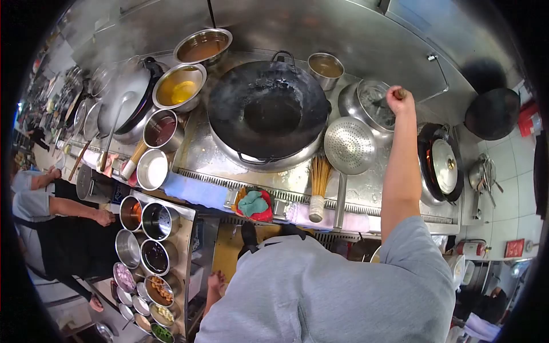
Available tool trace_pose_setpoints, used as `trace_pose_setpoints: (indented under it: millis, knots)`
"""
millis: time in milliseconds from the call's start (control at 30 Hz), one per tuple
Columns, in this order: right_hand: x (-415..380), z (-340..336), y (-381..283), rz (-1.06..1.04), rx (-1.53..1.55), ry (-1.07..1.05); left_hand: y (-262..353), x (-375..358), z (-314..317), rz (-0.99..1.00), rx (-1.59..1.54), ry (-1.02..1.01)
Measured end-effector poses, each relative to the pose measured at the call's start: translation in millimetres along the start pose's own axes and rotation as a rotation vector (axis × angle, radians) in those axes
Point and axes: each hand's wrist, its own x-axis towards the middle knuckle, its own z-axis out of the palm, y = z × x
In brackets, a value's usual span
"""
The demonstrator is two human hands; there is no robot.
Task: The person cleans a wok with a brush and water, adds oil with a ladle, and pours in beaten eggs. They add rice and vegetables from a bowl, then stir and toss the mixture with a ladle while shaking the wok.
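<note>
My right hand (400, 102) is stretched forward, fingers wrapped round the wooden handle end of a ladle (380, 103). The ladle's lower end dips into a steel pot (361, 94) of clear liquid on the right of the range. Low by my body, my left hand (216, 281) hangs partly in view, fingers loosely bent, and no object shows in it. Just left of my right arm a perforated strainer (350, 146) rests on the range, its handle toward me. In the middle sits a large black wok (274, 111), dark and wet-looking inside.
A bamboo brush (318, 188) and folded cloths (197, 190) lie along the front edge. Bowls of yellow oil (182, 86) and brown liquid (203, 46) stand behind left. A steaming wok (128, 94) is farther left. Ingredient tins (155, 257) fill a side stand; a co-worker (68, 223) stands beyond.
</note>
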Motion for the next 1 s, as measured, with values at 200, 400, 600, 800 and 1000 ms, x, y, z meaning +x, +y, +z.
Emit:
trace_pose_setpoints:
  millis: [200, 400, 600, 800, 1000]
  knots:
    - [-2, 66, 15, 0.024, -0.277, -0.107, -15, -17, 6, -0.125, 0.108, 0.043]
    - [-24, -53, -12, -0.076, -1.128, 0.231, 55, -13, 48, -0.004, 0.099, 0.064]
    - [-51, -113, -7, -0.015, -2.06, 0.287, 92, -3, 61, 0.067, 0.317, 0.1]
    - [-27, -109, -32, 0.272, -0.061, 0.06, 108, 13, 34, 0.111, 0.27, 0.108]
    - [-83, -18, 23, 0.139, -0.134, -0.054, 69, 23, 15, 0.058, 0.165, 0.045]
